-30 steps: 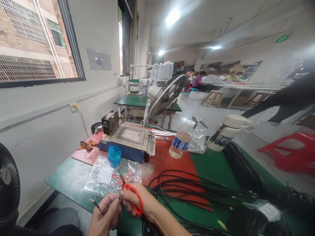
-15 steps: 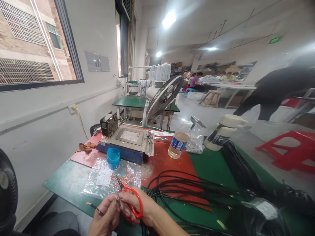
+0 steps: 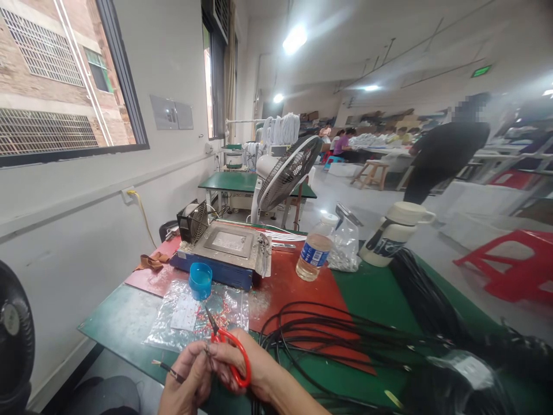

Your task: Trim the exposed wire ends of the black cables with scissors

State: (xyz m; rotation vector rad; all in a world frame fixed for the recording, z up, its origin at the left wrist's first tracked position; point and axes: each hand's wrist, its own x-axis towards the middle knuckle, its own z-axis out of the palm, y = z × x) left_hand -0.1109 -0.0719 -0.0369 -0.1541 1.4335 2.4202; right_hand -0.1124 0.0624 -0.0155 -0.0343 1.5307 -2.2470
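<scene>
A black cable [image 3: 178,376] with its sheath cut back runs through the closed fingers of my left hand [image 3: 190,374]. Its bare-tipped thin wires [image 3: 156,362] stick out to the left. Red-handled scissors [image 3: 242,353] hang on my right hand [image 3: 235,357], blades together and pointing up and away. The fingertips of both hands meet in a pinch around something small, mostly hidden between them. Just beyond lies a clear plastic bag [image 3: 153,325] with scattered red and pale clippings [image 3: 222,314] and a blue cup [image 3: 201,280].
Several black cables [image 3: 302,323] spread to the right. A metal-topped device [image 3: 228,245] with a small fan stands behind the cup. Further right are a bottle [image 3: 313,253], a bag [image 3: 345,245] and a thermos [image 3: 391,236]. A person [image 3: 449,150] is beyond the table.
The person in dark clothing has moved left and farther off. My view has shifted slightly. Both hands keep nearly the same pinch, with the scissors still on the right hand.
</scene>
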